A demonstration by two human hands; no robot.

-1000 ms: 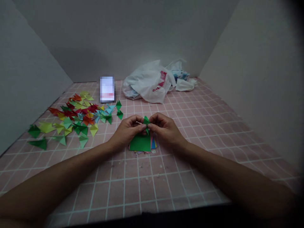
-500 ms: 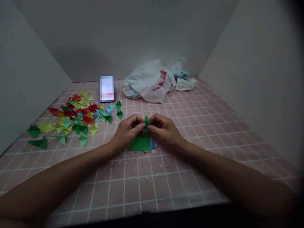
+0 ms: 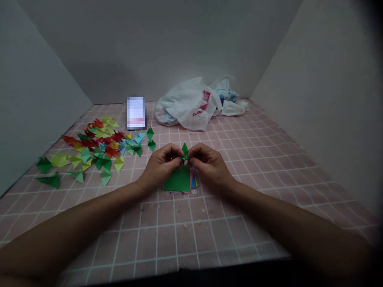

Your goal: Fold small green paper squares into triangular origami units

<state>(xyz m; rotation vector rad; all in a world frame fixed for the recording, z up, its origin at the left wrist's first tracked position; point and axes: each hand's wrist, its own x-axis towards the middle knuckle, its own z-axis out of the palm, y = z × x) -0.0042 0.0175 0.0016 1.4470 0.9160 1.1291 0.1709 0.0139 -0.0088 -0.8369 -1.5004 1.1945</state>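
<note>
Both my hands meet over the middle of the pink tiled surface. My left hand (image 3: pixel 160 165) and my right hand (image 3: pixel 206 161) each pinch a small folded green paper piece (image 3: pixel 185 151) between fingertips, and its tip sticks up between them. Right under my hands lies a stack of square coloured paper sheets (image 3: pixel 178 181) with a green sheet on top; red and blue edges show at its right side.
A spread of several folded paper pieces (image 3: pixel 95 149) in green, red, yellow and light blue covers the left part of the surface. A blurred upright card (image 3: pixel 135 113) stands at the back. White plastic bags (image 3: pixel 191 103) lie at the back middle. Grey walls enclose three sides.
The green piece now points upright between my fingertips, turned slightly from before. My hands stay in the same place above the paper stack.
</note>
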